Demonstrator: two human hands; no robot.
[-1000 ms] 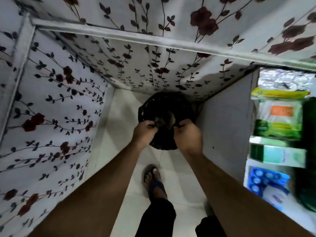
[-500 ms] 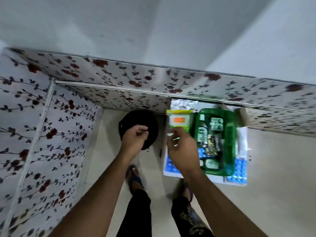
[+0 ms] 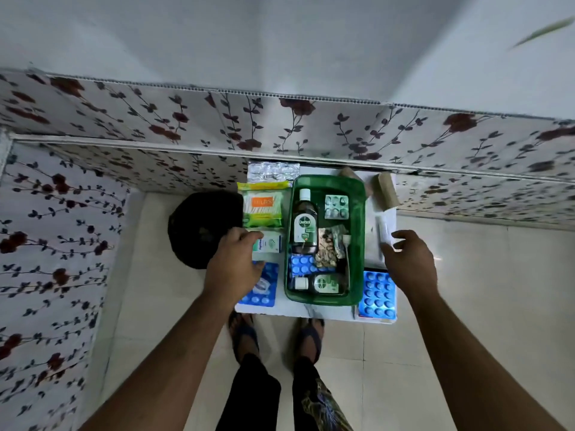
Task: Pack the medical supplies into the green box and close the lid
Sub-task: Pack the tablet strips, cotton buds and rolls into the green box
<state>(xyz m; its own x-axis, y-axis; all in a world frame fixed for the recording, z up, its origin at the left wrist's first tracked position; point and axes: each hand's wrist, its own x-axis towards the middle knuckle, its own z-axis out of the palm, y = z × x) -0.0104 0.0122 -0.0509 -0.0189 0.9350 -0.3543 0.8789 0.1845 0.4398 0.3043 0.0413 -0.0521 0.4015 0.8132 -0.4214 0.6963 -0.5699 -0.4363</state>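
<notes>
The open green plastic box sits in the middle of the small white table, with a big brown glass bottle lying inside it. A small white carton lies just left of the box, under the left hand. A flat blue pill sheet lies on the right, near the right hand.

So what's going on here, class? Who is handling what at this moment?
A person stands over a small white table packing medical supplies. The green box is open and already holds a large Dettol bottle, a smaller bottle and pill strips. The left hand is closing on a small white carton beside the box. The right hand hovers open on the other side, holding nothing. No lid is on the box.
</notes>
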